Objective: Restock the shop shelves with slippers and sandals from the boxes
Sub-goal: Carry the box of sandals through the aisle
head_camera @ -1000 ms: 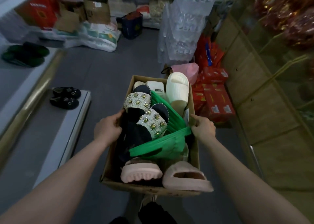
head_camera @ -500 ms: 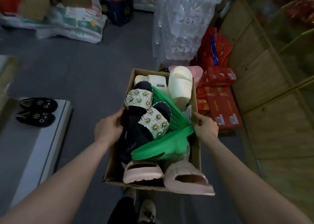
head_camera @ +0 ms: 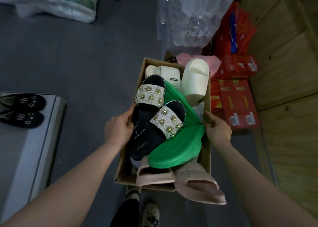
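I held the cardboard box point(head_camera: 207, 151) above the floor, my left grip point(head_camera: 118, 128) clasping its left wall and my right grip point(head_camera: 217, 130) its right wall. Inside lay jewelled black sandals point(head_camera: 151, 95) at the left, green slippers point(head_camera: 173, 151) in the middle, cream slippers point(head_camera: 195, 76) at the far end and pink slippers point(head_camera: 197, 183) at the near end. Black slippers point(head_camera: 25, 113) sat on the shelf point(head_camera: 34, 157) to my left.

an open cardboard box point(head_camera: 207, 151) crammed with black jewelled, green, cream and pink slippers point(head_camera: 173, 148), piled askew.
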A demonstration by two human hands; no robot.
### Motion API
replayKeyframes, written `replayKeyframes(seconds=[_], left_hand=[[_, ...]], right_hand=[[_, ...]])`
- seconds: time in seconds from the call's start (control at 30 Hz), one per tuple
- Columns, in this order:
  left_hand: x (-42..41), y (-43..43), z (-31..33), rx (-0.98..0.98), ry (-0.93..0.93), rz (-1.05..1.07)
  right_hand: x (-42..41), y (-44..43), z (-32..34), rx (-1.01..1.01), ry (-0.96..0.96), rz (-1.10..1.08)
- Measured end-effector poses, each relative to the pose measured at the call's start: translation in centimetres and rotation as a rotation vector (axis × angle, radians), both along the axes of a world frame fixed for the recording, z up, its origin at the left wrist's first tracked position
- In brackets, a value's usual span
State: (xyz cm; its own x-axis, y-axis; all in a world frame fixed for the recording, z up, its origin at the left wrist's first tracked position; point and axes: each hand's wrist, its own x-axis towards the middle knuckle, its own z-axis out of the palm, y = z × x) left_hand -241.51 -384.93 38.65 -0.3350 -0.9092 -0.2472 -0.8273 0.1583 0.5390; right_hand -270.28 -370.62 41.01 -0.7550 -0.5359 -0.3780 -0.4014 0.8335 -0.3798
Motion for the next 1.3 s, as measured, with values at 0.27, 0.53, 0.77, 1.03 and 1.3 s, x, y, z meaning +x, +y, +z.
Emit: replayKeyframes(seconds=[0.27, 0.53, 0.77, 1.03, 1.3], left_hand=[[0.9, -0.1, 0.7, 0.073, -0.029, -0.08], [3.0, 2.2, 1.5, 0.202, 0.13, 0.074], [2.8, 5.3, 7.9, 0.113, 0.083, 0.134], [4.8, 13.9, 20.1, -0.109, 0.194, 0.109], [12.4, 22.8, 29.6, -0.324, 0.146, 0.136]], right_hand=[[0.9, -0.1, 1.4, 0.096, -0.091, 0.017], [2.5, 1.2, 4.2, 0.127, -0.223, 0.112], [5.2, 3.4, 8.5, -0.008, -0.083, 0.197], [12.0, 6.2, 18.7, -0.232, 0.119, 0.651], [21.1, 9.8, 29.0, -0.506, 0.182, 1.066]])
